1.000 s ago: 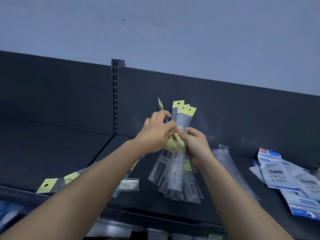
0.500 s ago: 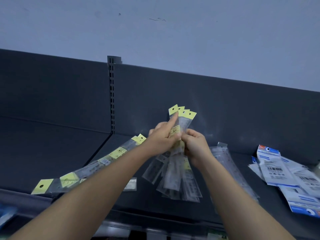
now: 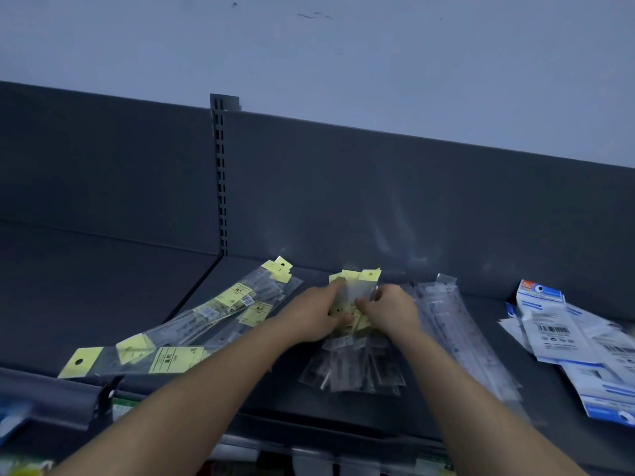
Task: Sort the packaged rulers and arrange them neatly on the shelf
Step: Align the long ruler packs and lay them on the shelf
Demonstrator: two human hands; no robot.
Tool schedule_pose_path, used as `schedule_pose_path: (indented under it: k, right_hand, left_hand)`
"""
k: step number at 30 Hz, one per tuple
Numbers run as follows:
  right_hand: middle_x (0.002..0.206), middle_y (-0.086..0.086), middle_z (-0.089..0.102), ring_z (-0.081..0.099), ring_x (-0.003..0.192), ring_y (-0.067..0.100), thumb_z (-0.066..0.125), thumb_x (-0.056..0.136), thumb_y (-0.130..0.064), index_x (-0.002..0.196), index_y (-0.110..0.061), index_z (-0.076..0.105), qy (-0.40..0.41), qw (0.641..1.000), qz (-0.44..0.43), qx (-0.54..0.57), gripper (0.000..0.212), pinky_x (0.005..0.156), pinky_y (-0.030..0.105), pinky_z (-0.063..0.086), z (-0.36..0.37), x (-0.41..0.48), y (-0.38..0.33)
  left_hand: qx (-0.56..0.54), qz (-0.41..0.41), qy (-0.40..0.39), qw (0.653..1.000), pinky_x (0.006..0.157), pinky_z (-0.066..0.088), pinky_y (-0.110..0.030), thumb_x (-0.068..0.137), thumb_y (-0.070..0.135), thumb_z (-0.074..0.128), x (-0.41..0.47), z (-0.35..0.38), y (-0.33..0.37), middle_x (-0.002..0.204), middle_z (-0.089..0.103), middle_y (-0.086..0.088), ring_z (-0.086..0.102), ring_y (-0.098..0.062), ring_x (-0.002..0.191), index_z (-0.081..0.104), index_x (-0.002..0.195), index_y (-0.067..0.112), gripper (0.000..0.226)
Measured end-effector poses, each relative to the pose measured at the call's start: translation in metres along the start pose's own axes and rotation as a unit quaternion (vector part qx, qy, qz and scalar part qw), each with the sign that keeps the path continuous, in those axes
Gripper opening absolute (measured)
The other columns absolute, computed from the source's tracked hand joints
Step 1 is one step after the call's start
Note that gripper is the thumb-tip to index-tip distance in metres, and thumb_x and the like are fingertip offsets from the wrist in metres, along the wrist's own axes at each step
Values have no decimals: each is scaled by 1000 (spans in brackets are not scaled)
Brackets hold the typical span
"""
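On the head camera I have the left hand [image 3: 318, 316] and right hand [image 3: 393, 312] both curled round the bundle of short packaged rulers [image 3: 354, 371]. It sits mid-shelf [image 3: 103, 297], between the long yellow-tagged rulers [image 3: 220, 314] and the clear packs [image 3: 453, 324]. Its long axis runs front to back, yellow header cards [image 3: 369, 275] toward the back panel and clear tails fanning toward me. I judge them light, stiff lengthwise and slick in their sleeves, so squeezing across the middle from both sides should keep them from sliding apart.
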State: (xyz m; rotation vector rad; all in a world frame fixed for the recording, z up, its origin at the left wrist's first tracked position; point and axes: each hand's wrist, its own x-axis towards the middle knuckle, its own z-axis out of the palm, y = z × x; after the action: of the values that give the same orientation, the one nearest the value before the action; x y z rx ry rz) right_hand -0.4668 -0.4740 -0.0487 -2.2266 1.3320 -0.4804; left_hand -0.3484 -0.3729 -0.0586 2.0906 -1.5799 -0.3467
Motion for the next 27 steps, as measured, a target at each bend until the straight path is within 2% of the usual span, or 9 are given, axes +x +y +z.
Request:
schedule_pose_path:
  k: [2,6,8,11,14,17,20,23,27]
  right_hand:
    - [98,8,65,63,97,27,66,82,-35,92,-11,63,-11,999,8,-31,27,67,28,42,5,2,1]
    - [126,11,47,47,120,30,68,84,-40,126,-12,50,41,994,-27,-98,54,87,37,45,9,0,-7]
    - [125,10,48,46,120,30,66,86,-37,126,-14,53,59,992,-76,-83,48,87,37,44,14,-1,-19]
    - [117,6,60,52,115,28,64,85,-36,114,-16,64,15,988,-137,-77,35,82,34,45,26,-3,-40]
    - [121,3,63,54,115,25,62,88,-37,121,-19,62,-73,973,-192,-106,37,91,34,47,41,-9,-59]
    - [125,4,62,55,116,26,57,91,-35,123,-20,59,-134,952,-235,-144,36,93,34,46,57,-13,-71]
    - [127,5,60,54,117,26,56,92,-35,124,-22,59,-142,948,-245,-145,35,92,33,45,66,-14,-78]
    - [130,3,59,54,119,25,56,92,-34,131,-22,55,-143,950,-245,-127,40,93,33,45,68,-14,-84]
    - [125,2,59,56,114,24,59,92,-34,131,-16,45,-135,971,-198,-5,45,90,35,47,71,-12,-88]
  left_hand:
    - [26,5,-28,999,75,40,-31,95,41,53,-2,-2,-6,100,53,-3,51,-20,93,29,145,30,57]
    - [84,-33,-6,996,97,40,-35,95,39,53,-5,-25,-26,133,53,-3,48,-23,122,40,143,25,52]
    - [174,-120,38,977,100,34,-39,92,43,52,-9,-45,-41,135,50,-2,44,-24,125,49,132,24,43]
    - [217,-263,-13,940,103,30,-44,83,59,58,-20,-69,-62,139,45,-4,38,-26,131,45,133,24,63]
    - [171,-325,-31,929,102,39,-43,71,66,70,-27,-79,-78,136,45,-5,43,-28,127,48,130,18,78]
    - [82,-332,-16,940,89,51,-38,66,54,81,-26,-81,-93,116,63,-5,61,-26,105,57,113,13,67]
    - [9,-312,2,950,78,51,-33,67,36,86,-27,-82,-100,101,66,-4,64,-22,92,61,105,10,52]
    - [-37,-281,72,956,68,47,-30,68,23,86,-30,-84,-105,92,65,-2,63,-20,83,59,92,15,37]
    - [-179,-225,167,943,62,45,-31,67,15,86,-28,-93,-106,83,67,1,62,-16,73,62,90,13,33]
